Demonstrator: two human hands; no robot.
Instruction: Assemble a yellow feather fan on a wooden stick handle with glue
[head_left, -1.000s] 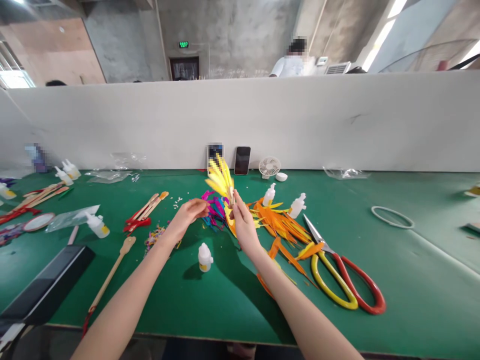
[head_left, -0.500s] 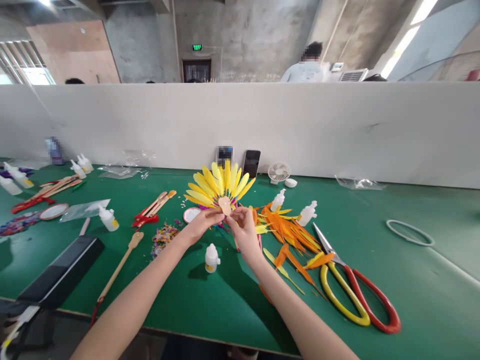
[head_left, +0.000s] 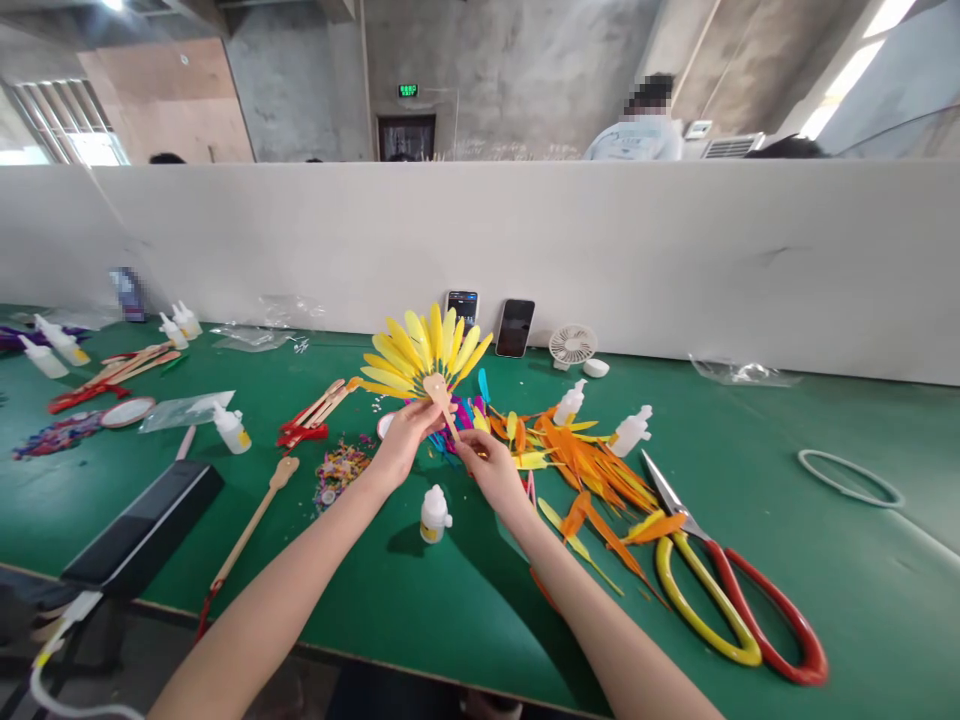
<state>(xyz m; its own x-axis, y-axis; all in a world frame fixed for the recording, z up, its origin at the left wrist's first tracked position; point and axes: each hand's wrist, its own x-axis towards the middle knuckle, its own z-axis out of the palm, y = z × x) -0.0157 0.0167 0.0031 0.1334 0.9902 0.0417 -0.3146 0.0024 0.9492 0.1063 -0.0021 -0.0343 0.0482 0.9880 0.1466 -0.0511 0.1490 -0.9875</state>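
Observation:
A fan of yellow feathers point(head_left: 429, 345) with a wooden handle is held up above the table. My left hand point(head_left: 403, 442) pinches it at the broad top of the handle, just under the feathers. Lower down, my right hand point(head_left: 491, 465) has its fingers closed on the handle's thin end. A small white glue bottle point(head_left: 435, 515) stands upright on the near side of both hands. Orange and yellow feathers point(head_left: 581, 455) lie loose to the right of my right hand. Purple and blue feathers point(head_left: 469, 412) are partly hidden behind the hands.
Large scissors point(head_left: 739, 600) with yellow and red handles lie at the right. More glue bottles point(head_left: 630, 430) stand about. Wooden sticks point(head_left: 322, 408), another handle point(head_left: 259, 510) and a black box point(head_left: 142, 525) are at the left. Phones point(head_left: 516, 328) and a small fan point(head_left: 574, 345) line the partition.
The feather fan has tilted left, showing more of its handle. My right hand has slid down to the handle's lower end, while my left hand stays near the feathers. The view has shifted slightly.

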